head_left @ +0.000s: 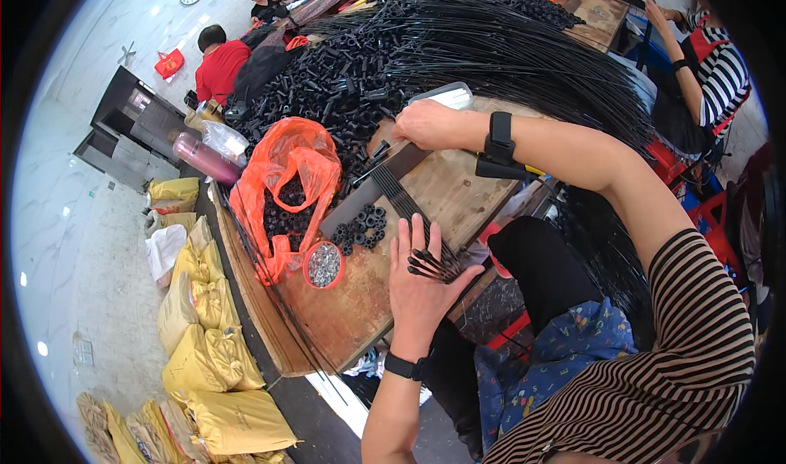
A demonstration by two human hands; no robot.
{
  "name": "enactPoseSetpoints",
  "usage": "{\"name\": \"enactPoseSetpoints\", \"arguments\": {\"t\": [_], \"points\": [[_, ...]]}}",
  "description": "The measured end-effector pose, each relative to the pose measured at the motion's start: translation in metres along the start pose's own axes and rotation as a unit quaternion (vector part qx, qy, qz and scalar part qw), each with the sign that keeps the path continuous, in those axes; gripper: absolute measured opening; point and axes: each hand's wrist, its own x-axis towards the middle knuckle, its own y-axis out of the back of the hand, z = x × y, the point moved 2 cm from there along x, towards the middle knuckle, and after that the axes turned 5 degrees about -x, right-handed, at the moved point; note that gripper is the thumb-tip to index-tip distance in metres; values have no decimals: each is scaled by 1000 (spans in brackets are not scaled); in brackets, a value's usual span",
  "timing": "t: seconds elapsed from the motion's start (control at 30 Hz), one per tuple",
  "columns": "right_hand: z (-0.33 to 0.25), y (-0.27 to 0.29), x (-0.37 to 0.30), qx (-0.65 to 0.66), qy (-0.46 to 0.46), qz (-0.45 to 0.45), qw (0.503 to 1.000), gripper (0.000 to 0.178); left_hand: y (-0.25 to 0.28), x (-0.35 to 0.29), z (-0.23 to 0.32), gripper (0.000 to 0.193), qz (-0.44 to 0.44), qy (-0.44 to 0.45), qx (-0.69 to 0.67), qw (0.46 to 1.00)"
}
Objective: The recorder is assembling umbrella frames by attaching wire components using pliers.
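Note:
My left hand (419, 288) lies with fingers stretched out and thumb apart against the near ends of several thin black rods (399, 198). Those ends carry small dark knobs, and the rods lie side by side across the wooden table. Farther off, my right hand (434, 125) is closed, its fingers curled by the far end of a grey strip (348, 208) standing on the tabletop; what it holds, if anything, is hidden. Beside the rods is a cluster of small black rings (360, 228). Left of my left hand stands a red bowl (306, 277) of small silvery metal pieces.
An orange plastic bag (321, 157) holds black parts. Behind it lie a heap of black tubular pieces (332, 79) and a large bundle of black rods (524, 63). A pink cylinder (205, 159) lies near the left edge. Yellow sacks (229, 419) line the floor. Other people sit around the table.

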Motion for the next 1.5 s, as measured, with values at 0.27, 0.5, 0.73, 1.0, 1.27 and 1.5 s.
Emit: {"name": "enactPoseSetpoints", "arguments": {"t": [0.27, 0.5, 0.73, 1.0, 1.27, 1.5], "points": [[1, -6, 5, -27, -11, -41, 999, 6, 4, 4, 3, 82, -2, -17, 6, 1000], [-2, -4, 5, -29, -5, -30, 999, 5, 2, 3, 1, 82, -2, -24, 16, 1000], [-7, 4, 6, -29, -23, -84, 996, 6, 3, 3, 0, 83, -8, -24, 16, 1000], [-11, -1, 8, -45, -16, -67, 997, 16, 1, 2, 0, 85, -3, -22, 17, 1000], [-15, 6, 7, -12, 9, -63, 998, 21, 2, 2, -1, 85, -6, -27, 18, 999], [-20, 14, 8, 6, 19, -41, 999, 23, 2, 2, -2, 85, -13, -26, 26, 999]]}}
